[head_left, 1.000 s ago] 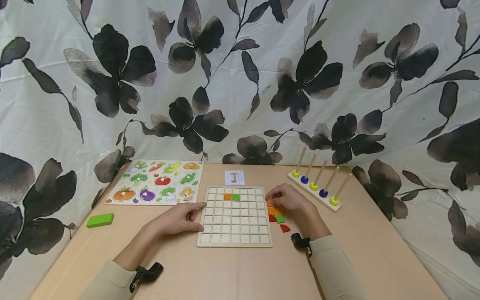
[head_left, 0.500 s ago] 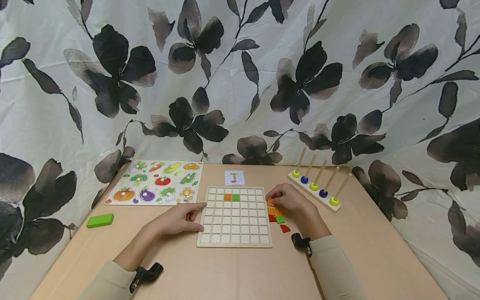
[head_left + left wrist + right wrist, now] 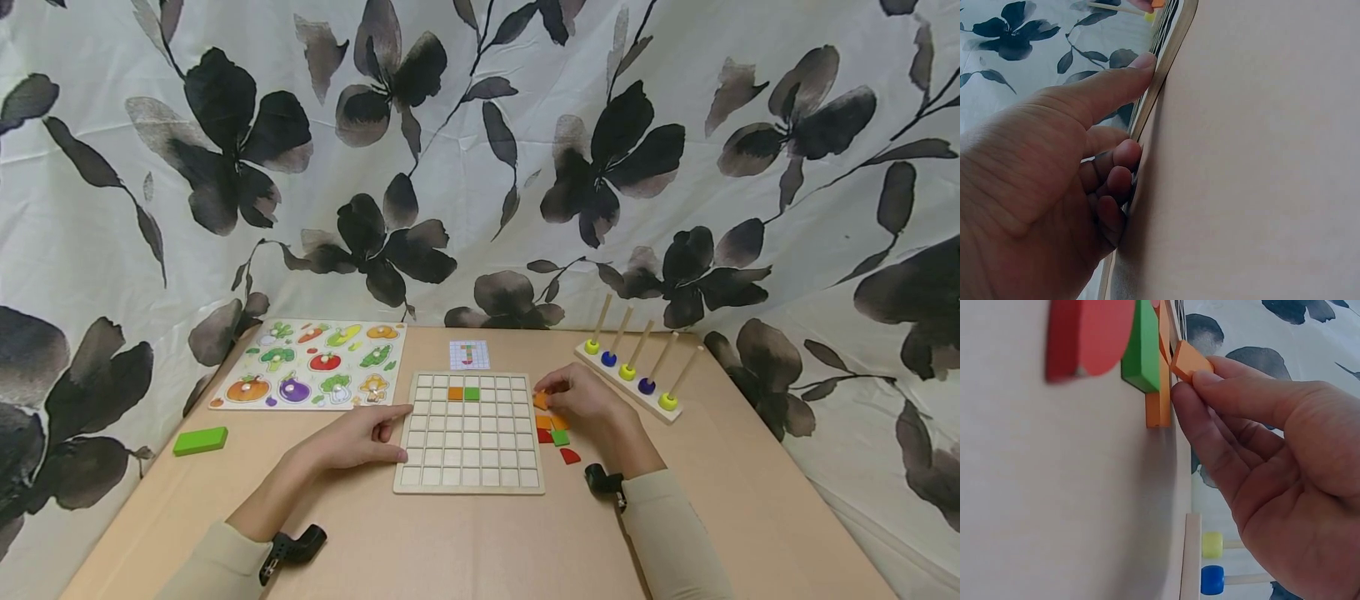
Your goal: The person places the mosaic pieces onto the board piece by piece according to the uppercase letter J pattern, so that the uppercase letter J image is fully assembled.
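Note:
A wooden grid board (image 3: 468, 483) lies flat mid-table; an orange square tile (image 3: 455, 394) and a green square tile (image 3: 472, 394) sit side by side in its second row from the top. My left hand (image 3: 352, 437) touches the board's left edge with thumb and index finger; its other fingers are loosely bent in the left wrist view. At the board's right side my right hand (image 3: 585, 400) pinches an orange tile (image 3: 1190, 360) between thumb and fingertips, tilted. Below it are more orange tiles (image 3: 543, 422), a red tile (image 3: 544, 436), a green tile (image 3: 560, 437) and a red rounded tile (image 3: 570, 457).
Behind the board lies a small pattern card (image 3: 469, 355). A vegetable picture board (image 3: 311, 367) is at the back left, with a green block (image 3: 200, 441) in front of it. A peg stand with yellow and blue beads (image 3: 636, 385) stands at the back right. A floral cloth (image 3: 480, 167) hangs behind the table.
My right hand has shifted slightly to the right, and more of the orange tile at its fingertips shows. The left hand and the board stay where they were.

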Demonstrator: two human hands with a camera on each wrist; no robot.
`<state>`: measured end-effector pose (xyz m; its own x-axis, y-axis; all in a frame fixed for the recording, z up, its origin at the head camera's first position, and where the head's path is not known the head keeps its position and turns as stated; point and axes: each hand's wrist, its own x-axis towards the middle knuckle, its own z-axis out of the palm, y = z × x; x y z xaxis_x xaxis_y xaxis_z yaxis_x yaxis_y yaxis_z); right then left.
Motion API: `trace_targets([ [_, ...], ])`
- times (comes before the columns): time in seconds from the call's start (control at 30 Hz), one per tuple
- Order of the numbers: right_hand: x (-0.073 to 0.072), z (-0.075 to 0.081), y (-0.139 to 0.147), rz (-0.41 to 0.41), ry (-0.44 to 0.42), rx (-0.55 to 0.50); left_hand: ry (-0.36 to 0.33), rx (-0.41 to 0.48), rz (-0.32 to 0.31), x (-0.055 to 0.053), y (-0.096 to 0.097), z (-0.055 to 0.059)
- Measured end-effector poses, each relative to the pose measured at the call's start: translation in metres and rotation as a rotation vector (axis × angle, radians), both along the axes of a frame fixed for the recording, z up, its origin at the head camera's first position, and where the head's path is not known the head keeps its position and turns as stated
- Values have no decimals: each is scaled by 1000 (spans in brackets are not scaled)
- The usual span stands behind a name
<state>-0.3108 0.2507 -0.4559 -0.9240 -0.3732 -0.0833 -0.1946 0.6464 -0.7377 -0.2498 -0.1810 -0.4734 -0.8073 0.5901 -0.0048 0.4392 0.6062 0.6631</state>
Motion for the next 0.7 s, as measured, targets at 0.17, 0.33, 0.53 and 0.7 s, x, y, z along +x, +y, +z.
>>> trace_targets([
  [0.17, 2, 4, -1, -3, 8, -6, -4, 2, 0, 0, 0, 1],
  [0.33, 3, 7, -2, 2, 24, -19, 1, -1, -1, 0, 0, 1],
  [0.53, 3, 9, -4, -6, 55, -39, 4, -4, -5, -1, 0, 0],
  [0.7, 3, 10, -6, 3, 86, -48, 7, -1, -6, 0, 0, 0],
])
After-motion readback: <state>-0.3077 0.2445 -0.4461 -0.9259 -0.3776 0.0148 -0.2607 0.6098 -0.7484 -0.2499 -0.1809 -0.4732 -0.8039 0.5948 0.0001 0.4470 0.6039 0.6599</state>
